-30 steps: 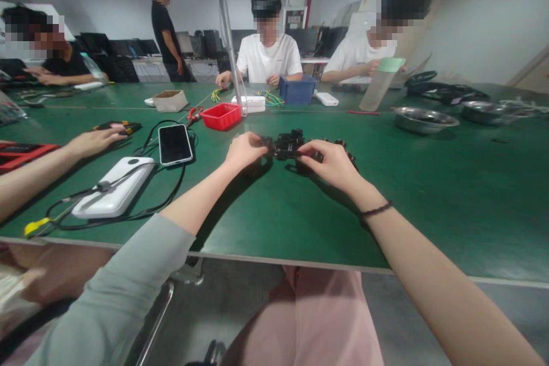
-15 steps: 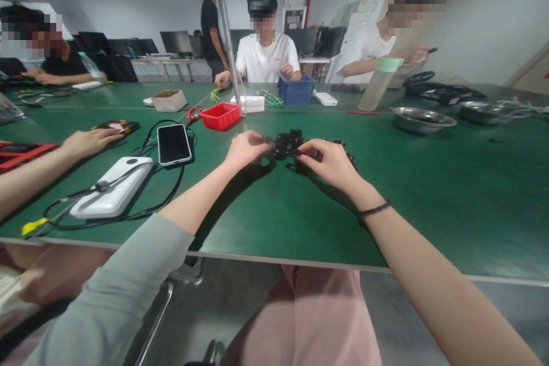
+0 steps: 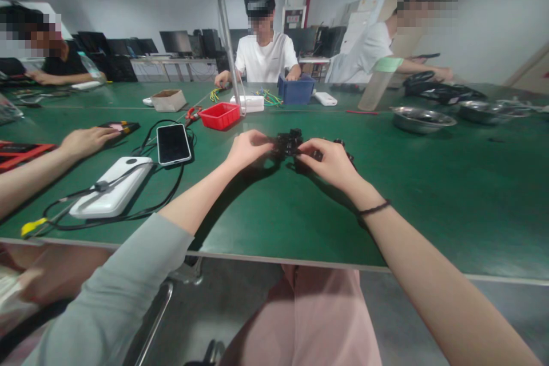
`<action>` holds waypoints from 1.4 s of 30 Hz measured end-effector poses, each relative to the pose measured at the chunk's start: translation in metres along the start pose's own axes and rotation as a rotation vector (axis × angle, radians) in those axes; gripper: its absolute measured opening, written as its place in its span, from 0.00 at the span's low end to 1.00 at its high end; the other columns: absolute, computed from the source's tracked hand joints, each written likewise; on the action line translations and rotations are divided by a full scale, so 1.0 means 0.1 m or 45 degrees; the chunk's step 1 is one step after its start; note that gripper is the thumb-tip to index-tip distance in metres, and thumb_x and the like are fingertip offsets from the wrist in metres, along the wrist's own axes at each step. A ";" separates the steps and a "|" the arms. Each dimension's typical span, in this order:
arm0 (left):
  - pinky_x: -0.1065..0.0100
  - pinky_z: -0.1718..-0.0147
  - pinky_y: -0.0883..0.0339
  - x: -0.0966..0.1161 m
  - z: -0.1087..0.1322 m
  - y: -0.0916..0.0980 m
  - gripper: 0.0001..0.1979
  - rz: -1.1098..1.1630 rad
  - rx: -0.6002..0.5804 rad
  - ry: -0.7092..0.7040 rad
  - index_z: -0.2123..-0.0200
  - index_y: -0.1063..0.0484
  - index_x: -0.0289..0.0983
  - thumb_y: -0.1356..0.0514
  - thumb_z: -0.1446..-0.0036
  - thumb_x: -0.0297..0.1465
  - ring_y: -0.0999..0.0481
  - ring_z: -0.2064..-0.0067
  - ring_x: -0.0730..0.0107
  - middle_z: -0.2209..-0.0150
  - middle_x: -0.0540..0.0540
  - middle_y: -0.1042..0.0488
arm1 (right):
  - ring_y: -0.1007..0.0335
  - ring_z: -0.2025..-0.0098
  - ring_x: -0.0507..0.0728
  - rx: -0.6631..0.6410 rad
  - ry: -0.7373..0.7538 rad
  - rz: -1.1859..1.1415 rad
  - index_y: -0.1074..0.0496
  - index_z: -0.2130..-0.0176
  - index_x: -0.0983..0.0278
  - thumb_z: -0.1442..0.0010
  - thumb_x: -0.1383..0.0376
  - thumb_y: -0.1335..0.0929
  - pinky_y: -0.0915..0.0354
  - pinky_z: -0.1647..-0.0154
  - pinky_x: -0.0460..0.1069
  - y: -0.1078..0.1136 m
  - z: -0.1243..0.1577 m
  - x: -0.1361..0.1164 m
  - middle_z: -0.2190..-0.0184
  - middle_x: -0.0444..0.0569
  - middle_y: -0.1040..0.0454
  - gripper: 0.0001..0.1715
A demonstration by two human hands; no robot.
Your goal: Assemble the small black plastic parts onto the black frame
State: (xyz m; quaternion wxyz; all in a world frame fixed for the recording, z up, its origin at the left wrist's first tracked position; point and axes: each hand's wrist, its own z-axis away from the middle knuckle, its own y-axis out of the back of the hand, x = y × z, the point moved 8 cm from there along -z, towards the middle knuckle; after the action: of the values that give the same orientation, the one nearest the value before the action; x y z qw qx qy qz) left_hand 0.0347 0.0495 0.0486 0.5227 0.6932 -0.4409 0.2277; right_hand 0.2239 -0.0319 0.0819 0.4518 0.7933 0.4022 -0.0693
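Note:
A cluster of small black plastic parts (image 3: 290, 143) sits on the green table (image 3: 429, 206) in front of me. My left hand (image 3: 247, 148) has its fingers pinched on the left side of the cluster. My right hand (image 3: 330, 163) is curled over the right side, fingertips gripping the black parts, with more black pieces (image 3: 343, 148) showing behind the knuckles. A black band circles my right wrist.
A neighbour's hand (image 3: 83, 141) rests at the left near a phone (image 3: 172, 144), a white power bank (image 3: 112, 186) and black cables. A red tray (image 3: 220, 115), blue bin (image 3: 295, 90), cardboard box (image 3: 169, 100) and metal bowls (image 3: 424, 119) lie farther back. People sit across the table.
My hands have stayed on the black parts, with the left fingers shifted slightly closer in. A standing person at the back walked from left to right behind the seated worker.

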 end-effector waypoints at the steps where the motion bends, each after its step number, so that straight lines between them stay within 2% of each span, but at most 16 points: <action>1: 0.64 0.58 0.31 0.01 0.00 -0.01 0.15 0.014 -0.008 -0.009 0.64 0.23 0.36 0.33 0.55 0.38 0.21 0.61 0.64 0.63 0.44 0.19 | 0.26 0.67 0.57 0.001 -0.002 0.001 0.25 0.67 0.63 0.46 0.70 0.30 0.31 0.62 0.51 0.00 0.00 0.00 0.67 0.48 0.20 0.04; 11: 0.65 0.60 0.31 0.06 0.02 -0.04 0.17 0.048 -0.074 -0.057 0.63 0.22 0.35 0.33 0.54 0.39 0.23 0.64 0.66 0.64 0.44 0.19 | 0.26 0.69 0.56 0.039 -0.037 0.031 0.25 0.68 0.63 0.46 0.68 0.31 0.33 0.64 0.51 0.04 0.00 0.01 0.68 0.48 0.20 0.03; 29: 0.65 0.58 0.30 0.06 0.02 -0.05 0.17 0.032 -0.092 -0.100 0.62 0.22 0.35 0.33 0.53 0.40 0.23 0.63 0.67 0.63 0.44 0.19 | 0.27 0.69 0.56 0.044 -0.063 0.034 0.24 0.68 0.62 0.45 0.68 0.30 0.33 0.65 0.51 0.05 0.00 0.01 0.68 0.48 0.20 0.03; 42: 0.66 0.60 0.30 0.05 0.01 -0.11 0.18 0.124 -0.136 -0.155 0.62 0.22 0.36 0.33 0.53 0.41 0.23 0.63 0.67 0.64 0.45 0.20 | 0.25 0.67 0.58 0.144 -0.090 0.035 0.25 0.67 0.62 0.46 0.68 0.31 0.31 0.62 0.53 0.11 0.00 0.08 0.68 0.49 0.20 0.04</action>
State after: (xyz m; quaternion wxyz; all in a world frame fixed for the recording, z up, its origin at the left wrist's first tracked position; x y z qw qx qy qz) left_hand 0.0466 0.0474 0.0465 0.5193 0.6546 -0.5167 0.1866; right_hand 0.2370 -0.0305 0.0855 0.4209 0.8202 0.3704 -0.1136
